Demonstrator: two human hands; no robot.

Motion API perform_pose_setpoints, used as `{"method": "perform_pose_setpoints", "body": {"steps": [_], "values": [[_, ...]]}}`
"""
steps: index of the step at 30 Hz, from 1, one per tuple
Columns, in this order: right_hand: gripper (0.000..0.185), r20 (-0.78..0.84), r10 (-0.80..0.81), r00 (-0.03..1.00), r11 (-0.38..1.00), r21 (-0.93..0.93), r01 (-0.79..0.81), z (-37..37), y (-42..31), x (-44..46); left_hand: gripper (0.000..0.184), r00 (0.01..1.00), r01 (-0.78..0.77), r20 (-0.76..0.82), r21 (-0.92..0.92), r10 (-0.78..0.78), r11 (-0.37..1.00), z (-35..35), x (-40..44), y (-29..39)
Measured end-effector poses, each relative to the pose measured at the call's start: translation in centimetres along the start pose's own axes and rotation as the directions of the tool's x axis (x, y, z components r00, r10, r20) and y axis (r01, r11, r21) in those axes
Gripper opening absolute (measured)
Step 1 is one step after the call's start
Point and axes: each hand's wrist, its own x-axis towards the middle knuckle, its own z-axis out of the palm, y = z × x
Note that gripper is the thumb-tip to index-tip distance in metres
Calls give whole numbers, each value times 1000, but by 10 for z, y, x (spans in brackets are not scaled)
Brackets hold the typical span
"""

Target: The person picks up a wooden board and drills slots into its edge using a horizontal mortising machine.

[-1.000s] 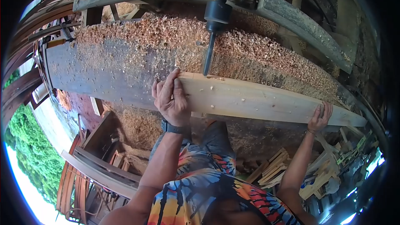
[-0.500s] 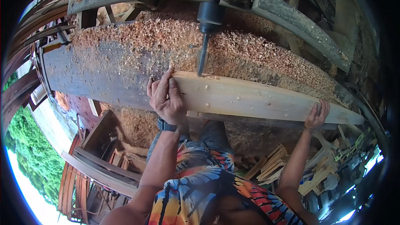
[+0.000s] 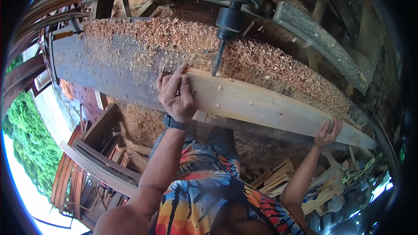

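Note:
A long pale wooden board (image 3: 261, 104) lies across the dark, chip-strewn worktable (image 3: 100, 65). My left hand (image 3: 177, 95) wears a dark watch and grips the board's left end, fingertips over its far edge. Farther right, my right hand (image 3: 328, 132) holds the narrowing part of the board, with its fingers over the top. A drill bit (image 3: 218, 58) hangs from a black chuck (image 3: 230, 22). Its tip is at the board's far edge, a little right of my left hand. Whether the tip is inside the wood I cannot tell.
Wood chips (image 3: 174, 35) are heaped along the table's far side. Beyond them runs a thick wooden beam (image 3: 322, 39). Cut wood pieces (image 3: 278, 176) are stacked at the lower right. A wooden rack (image 3: 102, 169) stands at the lower left.
The board's right end has swung slightly toward me, and both hands have moved with it. Chips now fly near the chuck. The whole view has shifted a little.

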Motion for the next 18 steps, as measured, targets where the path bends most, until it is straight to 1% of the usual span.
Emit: {"method": "perform_pose_setpoints", "body": {"steps": [4,8,11,14,17,18], "values": [[34,4,-2,1000,1000,4,2,-1,0,3,27,999,31,21,8,-32,999,1,5,4],[35,14,-3,1000,1000,21,3,1,8,3,26,1000,18,4,7,-18,1000,4,12,5],[36,14,49,999,999,18,-49,2,-2,7,26,1000,20,11,-3,-20,1000,6,15,4],[35,17,31,999,999,15,-32,2,3,8,26,999,32,11,-22,-32,999,7,20,8],[35,9,53,999,998,37,-54,4,3,9,31,999,-30,24,-10,31,999,8,23,4],[35,9,57,998,998,33,-57,4,1,11,34,1000,4,-5,-56,-4,998,11,23,4]]}}
